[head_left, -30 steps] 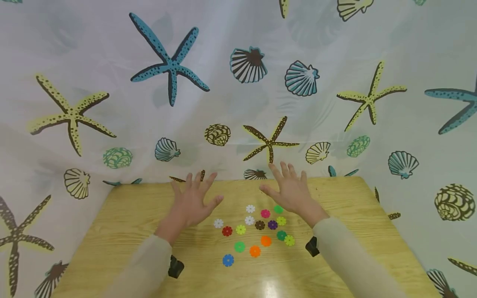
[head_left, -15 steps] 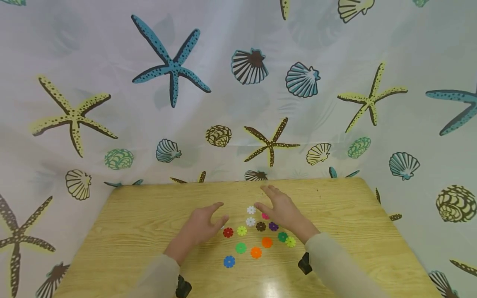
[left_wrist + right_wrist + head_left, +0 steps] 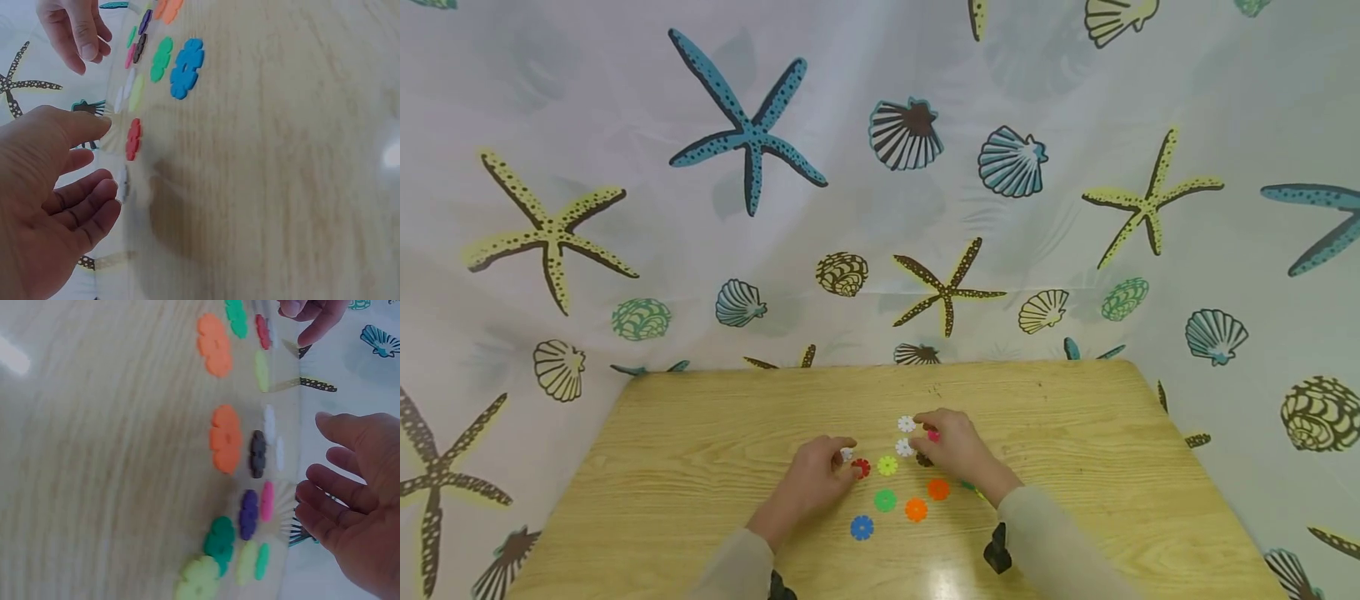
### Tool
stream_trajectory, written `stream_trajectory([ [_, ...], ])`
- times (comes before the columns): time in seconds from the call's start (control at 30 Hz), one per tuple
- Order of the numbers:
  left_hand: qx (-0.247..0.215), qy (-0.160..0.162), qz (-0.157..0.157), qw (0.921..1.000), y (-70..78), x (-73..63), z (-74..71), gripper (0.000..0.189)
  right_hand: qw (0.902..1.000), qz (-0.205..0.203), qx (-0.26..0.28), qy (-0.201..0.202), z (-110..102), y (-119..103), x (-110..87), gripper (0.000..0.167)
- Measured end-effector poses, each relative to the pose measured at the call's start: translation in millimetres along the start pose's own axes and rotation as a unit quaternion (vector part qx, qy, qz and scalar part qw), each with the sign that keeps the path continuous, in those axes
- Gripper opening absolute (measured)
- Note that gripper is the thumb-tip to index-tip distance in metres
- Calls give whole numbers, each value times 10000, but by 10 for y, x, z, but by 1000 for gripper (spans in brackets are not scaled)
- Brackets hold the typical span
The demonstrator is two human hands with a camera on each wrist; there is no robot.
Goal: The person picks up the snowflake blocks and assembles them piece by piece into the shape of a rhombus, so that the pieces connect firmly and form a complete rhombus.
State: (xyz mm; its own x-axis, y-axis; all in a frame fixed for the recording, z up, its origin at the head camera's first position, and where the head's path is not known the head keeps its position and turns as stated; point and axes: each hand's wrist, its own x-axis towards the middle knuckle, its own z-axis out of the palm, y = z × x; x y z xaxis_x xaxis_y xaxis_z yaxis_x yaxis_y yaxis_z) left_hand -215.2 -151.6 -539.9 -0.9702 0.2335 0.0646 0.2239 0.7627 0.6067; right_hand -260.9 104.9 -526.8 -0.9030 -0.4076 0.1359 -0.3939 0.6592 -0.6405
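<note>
Shell-and-starfish cloth fills the far side, wood-grained table before it. Here's the left hand, fingers loosely curved, gripping nothing, just above the red disc; the right hand, equally loose, hovers by two white discs. Flat, bright, flower-notched: the blue disc lies nearest, two orange discs to its right.

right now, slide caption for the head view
Left hand and right hand over colorful discs on a wooden table.
</note>
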Motion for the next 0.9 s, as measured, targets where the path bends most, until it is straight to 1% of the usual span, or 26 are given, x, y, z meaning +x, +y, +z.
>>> stream_trajectory([
  [0.1, -110, 1, -11, 9999, -42, -5, 57, 40, 10000, -9, 28, -87, 71, 44, -6, 35],
  [0.17, -166, 29, -18, 9999, -68, -7, 91, 40, 9999, -45, -75, -122, 113, 72, -4, 34],
  [0.4, -282, 90, -14, 9996, -110, -11, 149, 38, 9994, -31, -174, -304, 204, 129, 17, 37],
  [0.63, -372, 89, -126, 9992, -126, 12, 190, 34, 9982, -216, -518, -206, 265, 167, 34, 35],
  [0.73, -375, 60, -175, 9991, -134, 16, 216, 31, 9980, -244, -562, -145, 288, 170, 26, 33],
  [0.9, -267, 94, -139, 9995, -146, 32, 245, 28, 9981, -239, -556, -69, 313, 169, 25, 32],
])
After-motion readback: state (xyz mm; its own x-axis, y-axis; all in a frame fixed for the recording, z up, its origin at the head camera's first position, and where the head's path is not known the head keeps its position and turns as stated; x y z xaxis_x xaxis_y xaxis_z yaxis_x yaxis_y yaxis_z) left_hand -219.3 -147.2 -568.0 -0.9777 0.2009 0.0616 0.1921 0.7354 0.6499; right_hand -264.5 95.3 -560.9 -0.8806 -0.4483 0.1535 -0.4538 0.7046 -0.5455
